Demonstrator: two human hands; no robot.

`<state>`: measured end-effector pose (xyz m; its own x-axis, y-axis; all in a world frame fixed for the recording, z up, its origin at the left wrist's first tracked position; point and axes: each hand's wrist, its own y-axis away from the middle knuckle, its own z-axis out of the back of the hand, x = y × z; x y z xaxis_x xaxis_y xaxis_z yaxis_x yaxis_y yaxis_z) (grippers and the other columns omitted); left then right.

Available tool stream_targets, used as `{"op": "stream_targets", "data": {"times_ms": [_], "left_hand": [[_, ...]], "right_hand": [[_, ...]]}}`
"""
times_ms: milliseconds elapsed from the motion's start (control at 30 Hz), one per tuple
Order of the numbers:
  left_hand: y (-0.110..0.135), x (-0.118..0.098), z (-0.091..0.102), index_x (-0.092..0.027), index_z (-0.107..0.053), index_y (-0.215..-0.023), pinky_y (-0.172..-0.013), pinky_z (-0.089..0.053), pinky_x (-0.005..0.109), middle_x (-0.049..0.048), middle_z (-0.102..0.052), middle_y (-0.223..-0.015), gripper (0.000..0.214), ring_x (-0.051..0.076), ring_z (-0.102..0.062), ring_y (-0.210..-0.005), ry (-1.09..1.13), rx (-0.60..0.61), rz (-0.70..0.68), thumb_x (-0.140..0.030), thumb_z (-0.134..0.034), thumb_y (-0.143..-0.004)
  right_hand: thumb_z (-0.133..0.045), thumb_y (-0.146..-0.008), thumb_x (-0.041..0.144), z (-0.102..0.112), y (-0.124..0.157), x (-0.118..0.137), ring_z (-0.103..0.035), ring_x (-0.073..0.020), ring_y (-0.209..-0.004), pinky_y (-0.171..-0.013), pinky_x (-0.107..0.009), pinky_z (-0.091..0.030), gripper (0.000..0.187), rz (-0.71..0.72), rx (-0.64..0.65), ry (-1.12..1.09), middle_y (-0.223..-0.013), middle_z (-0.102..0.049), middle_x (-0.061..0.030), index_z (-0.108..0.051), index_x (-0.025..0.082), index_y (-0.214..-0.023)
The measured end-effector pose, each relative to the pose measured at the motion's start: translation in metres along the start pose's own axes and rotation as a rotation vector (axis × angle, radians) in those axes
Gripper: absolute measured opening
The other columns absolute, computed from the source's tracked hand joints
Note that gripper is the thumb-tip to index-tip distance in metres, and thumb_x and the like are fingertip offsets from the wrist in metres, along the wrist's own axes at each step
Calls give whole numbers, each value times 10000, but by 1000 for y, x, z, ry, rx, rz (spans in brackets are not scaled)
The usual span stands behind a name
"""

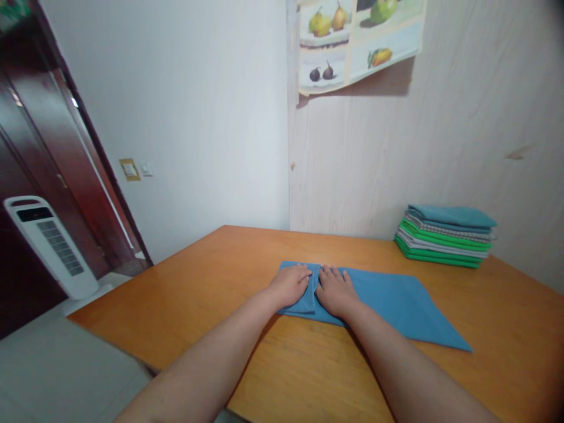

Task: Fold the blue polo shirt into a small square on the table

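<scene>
A long blue cloth (392, 302) lies flat on the wooden table, with its left end folded over onto itself. My left hand (291, 284) rests on that folded flap, palm down. Just right of the flap's edge, my right hand (335, 289) lies flat on the cloth with its fingers stretched forward. The two hands are close together, with the flap's edge between them. To the right, the cloth runs out to a pointed corner near the table's front side.
A stack of folded cloths (445, 235) in blue, green, grey and check stands at the table's (211, 276) back right. The wall is directly behind the table. A white tower fan (55, 247) stands on the floor at left, by a dark wooden door (57, 135).
</scene>
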<state>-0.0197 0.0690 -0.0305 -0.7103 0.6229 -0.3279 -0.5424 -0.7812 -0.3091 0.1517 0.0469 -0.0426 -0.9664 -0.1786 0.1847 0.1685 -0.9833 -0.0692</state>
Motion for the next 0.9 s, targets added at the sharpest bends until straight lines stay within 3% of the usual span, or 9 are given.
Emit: {"op": "stream_targets", "data": {"times_ms": [200,400,533,633,733,833,900], "left_hand": [[5,0,-3,-174,-618,-1356,-1202,-282,407,103,-530,-1476,449,250,-429,-1415,-65,59,-21,-352,-397,-1008],[9,-7,2,-265,-519,-1448,-1173,-262,549,99,-406,-1570,504,332,-315,-1471,-106,166,-2,-468,-369,-1012],[8,-9,1,-288,-464,-1482,-1184,-228,552,85,-358,-1599,522,324,-268,-1492,-111,206,6,-487,-358,-1011],[6,-6,3,-264,-454,-1487,-1193,-195,572,90,-330,-1610,556,332,-233,-1502,-40,248,28,-511,-400,-992],[3,-1,9,-225,-507,-1446,-1208,-225,490,87,-418,-1565,550,294,-308,-1475,189,235,42,-498,-447,-972],[0,7,15,-192,-618,-1307,-1115,-398,376,78,-631,-1366,442,222,-549,-1283,484,112,97,-423,-445,-973],[-1,14,18,-175,-654,-1225,-1043,-462,348,72,-698,-1245,383,197,-622,-1158,567,39,134,-371,-458,-961]], "right_hand": [[-262,-988,339,2,1,-3,-277,-310,-1482,-1203,-542,-128,571,7,-41,-82,-1590,-372,-118,-461,129,-1480],[-226,-1003,304,3,-1,-8,-332,-243,-1464,-1199,-419,-225,578,-57,-157,-168,-1574,-398,-126,-398,106,-1518],[-270,-1018,382,2,1,-8,-276,-301,-1487,-1199,-503,-198,544,2,-110,-96,-1587,-385,-83,-479,192,-1484],[-285,-1019,367,2,2,-9,-293,-318,-1478,-1191,-547,-183,527,33,-61,-34,-1580,-396,-93,-504,197,-1467],[-295,-1017,358,3,3,-10,-304,-304,-1476,-1190,-546,-196,523,37,-47,-39,-1580,-395,-92,-487,201,-1479],[-298,-1018,364,4,2,-12,-308,-301,-1475,-1190,-548,-204,524,35,-38,-64,-1575,-401,-98,-493,196,-1474],[-300,-1016,363,4,2,-14,-325,-305,-1468,-1190,-555,-205,524,33,-52,-89,-1560,-422,-112,-510,177,-1458]]}}
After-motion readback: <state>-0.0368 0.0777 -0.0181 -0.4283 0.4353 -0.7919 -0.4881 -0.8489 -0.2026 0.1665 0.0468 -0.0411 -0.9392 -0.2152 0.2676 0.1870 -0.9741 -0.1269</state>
